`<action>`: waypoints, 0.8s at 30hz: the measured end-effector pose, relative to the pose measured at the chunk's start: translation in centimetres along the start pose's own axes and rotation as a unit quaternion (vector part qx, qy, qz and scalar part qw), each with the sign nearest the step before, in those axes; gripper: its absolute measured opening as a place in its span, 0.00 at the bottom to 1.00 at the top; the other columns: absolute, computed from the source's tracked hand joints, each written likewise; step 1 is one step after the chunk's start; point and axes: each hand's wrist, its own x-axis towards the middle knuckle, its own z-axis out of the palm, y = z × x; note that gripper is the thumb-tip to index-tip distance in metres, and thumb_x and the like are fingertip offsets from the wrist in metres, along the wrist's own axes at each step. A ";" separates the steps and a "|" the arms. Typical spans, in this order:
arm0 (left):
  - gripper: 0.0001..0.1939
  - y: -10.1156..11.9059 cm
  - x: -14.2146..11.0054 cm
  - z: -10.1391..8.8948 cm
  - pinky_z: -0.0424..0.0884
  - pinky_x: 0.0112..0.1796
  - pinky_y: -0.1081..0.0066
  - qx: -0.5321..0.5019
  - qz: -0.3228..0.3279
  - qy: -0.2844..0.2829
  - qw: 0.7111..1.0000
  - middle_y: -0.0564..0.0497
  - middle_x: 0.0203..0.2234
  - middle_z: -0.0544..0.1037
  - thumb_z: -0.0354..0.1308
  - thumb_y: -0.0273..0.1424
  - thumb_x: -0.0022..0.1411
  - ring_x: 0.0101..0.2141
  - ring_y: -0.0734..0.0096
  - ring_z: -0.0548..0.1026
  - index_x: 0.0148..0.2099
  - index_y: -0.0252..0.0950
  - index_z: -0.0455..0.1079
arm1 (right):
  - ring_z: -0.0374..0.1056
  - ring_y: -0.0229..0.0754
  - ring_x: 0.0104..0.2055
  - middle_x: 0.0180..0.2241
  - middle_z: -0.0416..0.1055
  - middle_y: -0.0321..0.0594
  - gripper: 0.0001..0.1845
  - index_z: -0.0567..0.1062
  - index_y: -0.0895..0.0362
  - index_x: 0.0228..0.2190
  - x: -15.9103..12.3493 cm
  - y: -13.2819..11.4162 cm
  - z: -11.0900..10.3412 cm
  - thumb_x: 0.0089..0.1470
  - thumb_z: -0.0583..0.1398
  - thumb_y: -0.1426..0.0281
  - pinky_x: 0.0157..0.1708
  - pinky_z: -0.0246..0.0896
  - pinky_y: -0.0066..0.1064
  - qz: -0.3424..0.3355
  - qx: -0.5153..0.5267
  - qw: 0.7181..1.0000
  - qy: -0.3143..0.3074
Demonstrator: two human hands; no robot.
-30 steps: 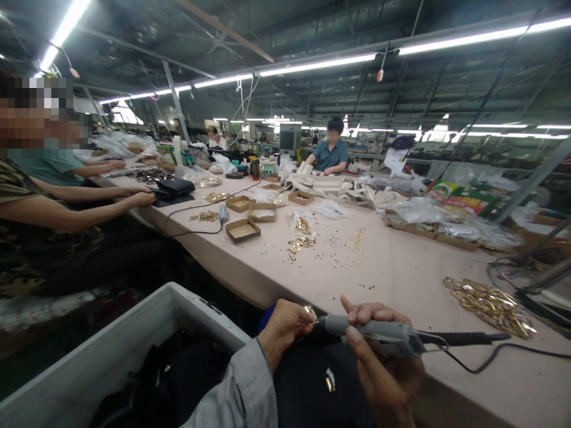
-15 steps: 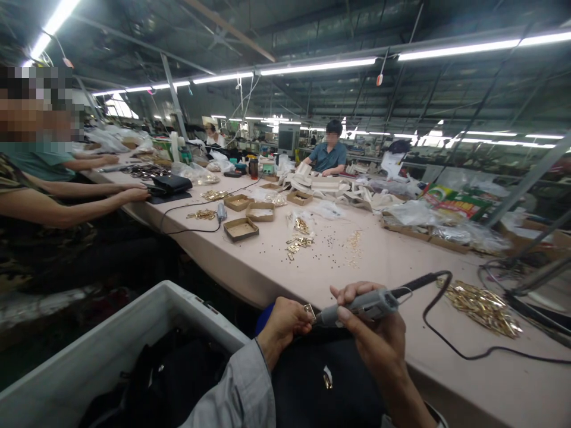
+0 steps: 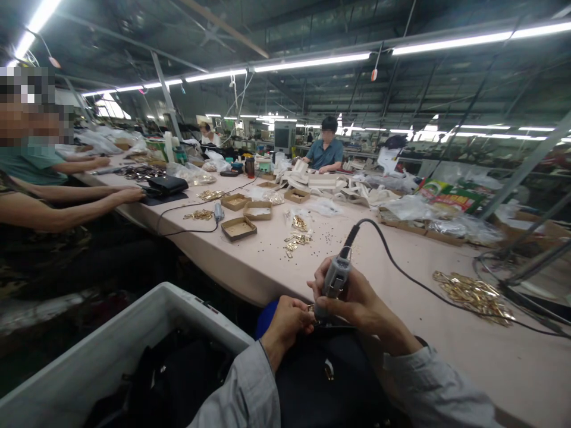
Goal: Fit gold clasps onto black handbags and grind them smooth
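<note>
At lower centre, the left hand (image 3: 289, 321) partly covers a gold fitting (image 3: 311, 308), and the grey tool's (image 3: 335, 279) tip is unclear. The bottom edge cuts off the black item (image 3: 336, 395) and white crate (image 3: 107, 345); dark specks (image 3: 328, 233) near centre are too small to identify.

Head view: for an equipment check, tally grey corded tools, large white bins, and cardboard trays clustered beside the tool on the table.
Grey corded tools: 2, one in the right hand
Large white bin: 1
Clustered cardboard trays: 3
Total: 6
</note>
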 end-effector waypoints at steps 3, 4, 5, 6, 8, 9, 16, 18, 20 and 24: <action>0.07 -0.2 0.0 0.2 0.62 0.16 0.74 0.005 0.007 0.001 1.000 0.50 0.11 0.71 0.64 0.23 0.39 0.13 0.72 0.68 0.18 0.33 0.67 | 0.70 0.39 0.37 0.36 0.66 0.32 0.25 0.63 0.52 0.48 0.1 0.5 -0.6 0.55 0.70 0.71 0.51 0.67 0.47 0.000 0.015 0.999 -0.049; 0.07 -0.3 0.0 0.2 0.62 0.17 0.74 0.006 0.009 -0.002 1.000 0.50 0.11 0.71 0.63 0.23 0.39 0.13 0.72 0.68 0.19 0.33 0.67 | 0.71 0.40 0.38 0.36 0.67 0.33 0.26 0.62 0.52 0.49 0.1 0.7 -0.8 0.56 0.70 0.71 0.51 0.67 0.46 -0.002 0.015 0.998 -0.064; 0.06 -0.3 0.0 0.2 0.62 0.17 0.74 0.006 0.011 -0.007 1.000 0.50 0.11 0.71 0.63 0.22 0.39 0.13 0.73 0.68 0.19 0.33 0.68 | 0.72 0.41 0.39 0.36 0.68 0.34 0.28 0.62 0.52 0.51 0.1 0.9 -1.0 0.56 0.70 0.71 0.50 0.68 0.45 -0.004 0.015 0.997 -0.076; 0.05 -0.3 0.0 0.2 0.61 0.17 0.74 0.006 0.013 -0.012 1.000 0.50 0.11 0.71 0.62 0.22 0.40 0.13 0.73 0.68 0.19 0.33 0.68 | 0.72 0.42 0.40 0.37 0.68 0.35 0.28 0.61 0.52 0.52 0.0 1.0 -1.1 0.56 0.69 0.71 0.48 0.68 0.45 -0.005 0.017 0.996 -0.083; 0.05 -0.3 0.0 0.1 0.61 0.17 0.74 0.005 0.016 -0.018 1.000 0.51 0.11 0.71 0.62 0.23 0.40 0.14 0.74 0.67 0.19 0.33 0.68 | 0.73 0.44 0.42 0.39 0.69 0.37 0.29 0.60 0.52 0.53 -0.1 1.2 -1.2 0.57 0.69 0.71 0.47 0.69 0.43 -0.003 0.024 0.996 -0.089; 0.06 -0.4 0.0 0.2 0.61 0.17 0.74 0.006 0.016 -0.018 1.000 0.51 0.11 0.70 0.63 0.23 0.40 0.14 0.74 0.67 0.19 0.33 0.68 | 0.73 0.44 0.42 0.40 0.69 0.37 0.29 0.60 0.52 0.53 -0.1 1.2 -1.1 0.57 0.69 0.70 0.46 0.69 0.43 -0.001 0.028 0.996 -0.090; 0.12 -1.0 0.0 0.7 0.61 0.18 0.73 0.012 0.040 -0.030 0.999 0.52 0.15 0.70 0.69 0.34 0.44 0.15 0.74 0.66 0.23 0.32 0.70 | 0.71 0.42 0.40 0.39 0.72 0.38 0.20 0.69 0.55 0.46 0.8 0.4 -0.8 0.53 0.69 0.72 0.40 0.70 0.36 0.051 -0.036 0.990 -0.128; 0.13 -1.1 0.2 0.7 0.59 0.18 0.73 0.006 0.041 -0.037 0.998 0.54 0.16 0.70 0.69 0.35 0.44 0.15 0.76 0.65 0.26 0.33 0.71 | 0.71 0.42 0.38 0.38 0.73 0.38 0.17 0.71 0.56 0.41 1.3 0.3 -1.0 0.51 0.70 0.72 0.39 0.69 0.35 0.063 -0.049 0.985 -0.153; 0.13 -1.2 0.3 0.6 0.55 0.18 0.74 0.000 0.034 -0.051 0.998 0.55 0.15 0.68 0.70 0.33 0.40 0.15 0.78 0.63 0.25 0.33 0.70 | 0.71 0.42 0.37 0.37 0.74 0.38 0.16 0.71 0.57 0.40 1.7 0.3 -1.5 0.51 0.70 0.72 0.37 0.69 0.34 0.071 -0.033 0.983 -0.166; 0.12 -1.0 0.4 0.1 0.50 0.19 0.74 -0.004 0.012 -0.096 0.995 0.56 0.14 0.67 0.69 0.28 0.38 0.15 0.81 0.60 0.21 0.33 0.68 | 0.71 0.39 0.35 0.34 0.72 0.35 0.18 0.70 0.57 0.39 1.7 0.6 -2.2 0.50 0.71 0.72 0.45 0.70 0.40 0.056 0.018 0.988 -0.141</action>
